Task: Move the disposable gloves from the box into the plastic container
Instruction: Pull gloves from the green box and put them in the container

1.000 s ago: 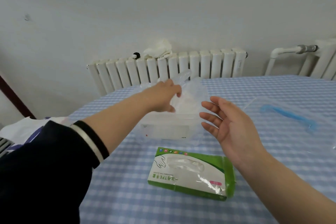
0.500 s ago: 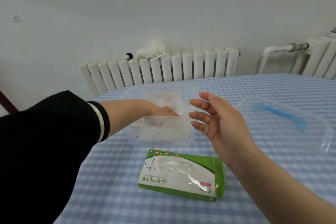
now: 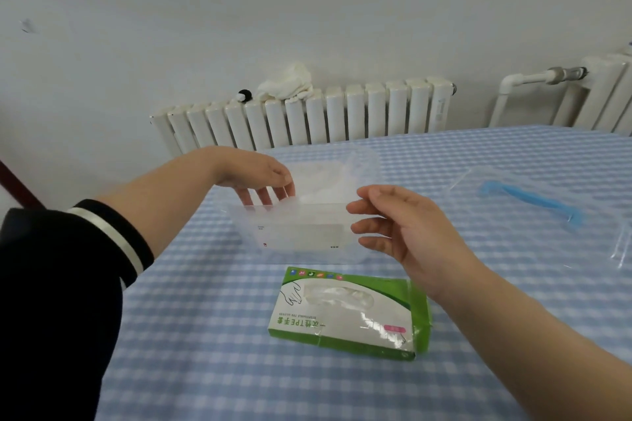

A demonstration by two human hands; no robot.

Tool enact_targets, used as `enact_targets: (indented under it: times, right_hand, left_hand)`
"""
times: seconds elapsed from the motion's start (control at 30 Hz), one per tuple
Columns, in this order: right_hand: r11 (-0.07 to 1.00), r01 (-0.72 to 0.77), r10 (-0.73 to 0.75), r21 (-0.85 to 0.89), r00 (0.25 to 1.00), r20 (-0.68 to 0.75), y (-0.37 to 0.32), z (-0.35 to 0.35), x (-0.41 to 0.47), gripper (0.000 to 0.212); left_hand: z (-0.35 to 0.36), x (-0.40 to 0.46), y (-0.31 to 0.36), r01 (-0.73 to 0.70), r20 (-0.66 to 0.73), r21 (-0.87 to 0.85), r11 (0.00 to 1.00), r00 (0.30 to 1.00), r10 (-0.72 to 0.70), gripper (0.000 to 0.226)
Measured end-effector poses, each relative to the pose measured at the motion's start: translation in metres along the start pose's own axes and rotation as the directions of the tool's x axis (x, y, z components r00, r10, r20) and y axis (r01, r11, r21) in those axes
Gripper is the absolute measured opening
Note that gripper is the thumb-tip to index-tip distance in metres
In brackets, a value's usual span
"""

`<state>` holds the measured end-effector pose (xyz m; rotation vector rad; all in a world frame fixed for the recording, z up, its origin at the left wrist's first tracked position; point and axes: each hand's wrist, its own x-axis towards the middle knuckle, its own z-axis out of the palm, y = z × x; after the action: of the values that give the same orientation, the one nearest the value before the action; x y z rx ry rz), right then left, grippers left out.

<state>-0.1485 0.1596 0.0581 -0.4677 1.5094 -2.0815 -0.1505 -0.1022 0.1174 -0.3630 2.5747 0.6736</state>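
Note:
A clear plastic container stands on the checked tablecloth, with crumpled translucent gloves inside it. My left hand hovers over the container's left side, its straight fingers pointing down past the rim and holding nothing. My right hand is open at the container's right wall, fingers spread toward it; I cannot tell whether they touch it. The green and white glove box lies flat in front of the container, with more gloves showing in its top opening.
A clear lid with a blue handle lies on the table to the right. A white radiator with a white cloth on top stands against the wall behind the table.
My left hand brought a glove down into the container, pushed it in, and has now lifted to rim height without it. My right hand stayed beside the container.

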Motion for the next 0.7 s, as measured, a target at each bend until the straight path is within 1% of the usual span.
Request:
enact_targets:
  times: [0.03,0.07,0.1,0.13,0.17,0.2,0.23,0.27,0.3,0.33,0.37,0.4,0.43,0.47,0.5,0.53,0.6,0.63,0.7]
  right_hand:
    - [0.996,0.003,0.000,-0.095,1.000,0.031,0.002,0.000,0.001,0.014]
    - [0.976,0.012,0.004,-0.217,0.997,0.073,0.006,0.002,0.000,0.011]
    - [0.935,0.044,0.003,-0.352,0.991,0.130,0.008,0.000,0.001,0.007]
    - [0.872,0.085,0.011,-0.481,0.981,0.193,0.010,-0.001,0.002,0.003]
    - [0.793,0.129,0.028,-0.595,0.969,0.247,0.014,-0.001,0.002,0.004]
    - [0.707,0.171,0.050,-0.686,0.956,0.289,0.018,-0.001,0.003,0.007]
    - [0.630,0.196,0.080,-0.751,0.946,0.313,0.024,-0.001,0.004,0.010]
    - [0.566,0.211,0.107,-0.797,0.940,0.325,0.029,-0.003,0.004,0.013]
    - [0.511,0.221,0.135,-0.831,0.934,0.332,0.034,-0.003,0.004,0.015]
    - [0.466,0.232,0.156,-0.854,0.928,0.338,0.040,-0.003,0.005,0.017]
    - [0.436,0.246,0.162,-0.866,0.925,0.344,0.044,-0.004,0.005,0.016]
    - [0.422,0.259,0.158,-0.869,0.923,0.352,0.047,-0.004,0.006,0.013]
    - [0.417,0.270,0.152,-0.868,0.921,0.360,0.049,-0.005,0.007,0.010]
    - [0.414,0.286,0.145,-0.864,0.917,0.373,0.050,-0.007,0.008,0.009]
    - [0.412,0.297,0.148,-0.861,0.911,0.385,0.053,-0.007,0.009,0.008]
    - [0.419,0.301,0.151,-0.857,0.907,0.392,0.054,-0.006,0.010,0.009]
    - [0.433,0.302,0.149,-0.849,0.905,0.398,0.057,-0.006,0.012,0.007]
    - [0.427,0.306,0.146,-0.851,0.906,0.398,0.059,-0.005,0.013,0.006]
    - [0.391,0.324,0.126,-0.861,0.908,0.399,0.062,-0.005,0.013,0.009]
  left_hand:
    - [0.002,0.000,-0.002,-0.026,-0.096,-0.037,0.999,0.995,0.023,0.032]
    - [0.006,-0.002,-0.007,-0.084,-0.248,-0.069,0.994,0.967,0.064,0.031]
    - [0.007,-0.003,-0.008,-0.169,-0.449,-0.065,0.983,0.885,0.123,0.030]
    - [0.012,-0.006,-0.009,-0.261,-0.653,-0.035,0.965,0.737,0.175,0.028]
    - [0.019,-0.013,-0.007,-0.354,-0.806,0.010,0.935,0.551,0.217,0.027]
    - [0.031,-0.022,-0.004,-0.444,-0.892,0.077,0.893,0.369,0.261,0.025]
    - [0.047,-0.033,0.000,-0.517,-0.921,0.159,0.841,0.230,0.315,0.023]
    - [0.065,-0.042,0.004,-0.565,-0.909,0.243,0.788,0.150,0.388,0.021]
    - [0.086,-0.049,0.005,-0.595,-0.877,0.299,0.746,0.136,0.460,0.019]
    - [0.107,-0.053,0.002,-0.604,-0.834,0.317,0.731,0.190,0.519,0.019]
    - [0.126,-0.055,-0.001,-0.593,-0.779,0.297,0.748,0.302,0.549,0.024]
    - [0.142,-0.055,-0.004,-0.559,-0.716,0.237,0.795,0.452,0.532,0.036]
    - [0.156,-0.053,-0.010,-0.510,-0.638,0.157,0.846,0.601,0.481,0.054]
    - [0.166,-0.049,-0.015,-0.456,-0.550,0.083,0.886,0.720,0.422,0.073]
    - [0.175,-0.045,-0.021,-0.410,-0.468,0.032,0.912,0.800,0.376,0.089]
    - [0.180,-0.042,-0.026,-0.382,-0.414,0.019,0.924,0.838,0.355,0.100]
    - [0.187,-0.037,-0.032,-0.376,-0.390,0.041,0.926,0.847,0.361,0.107]
    - [0.189,-0.036,-0.034,-0.381,-0.395,0.040,0.924,0.843,0.365,0.105]
    - [0.193,-0.034,-0.035,-0.403,-0.402,0.028,0.915,0.833,0.379,0.095]
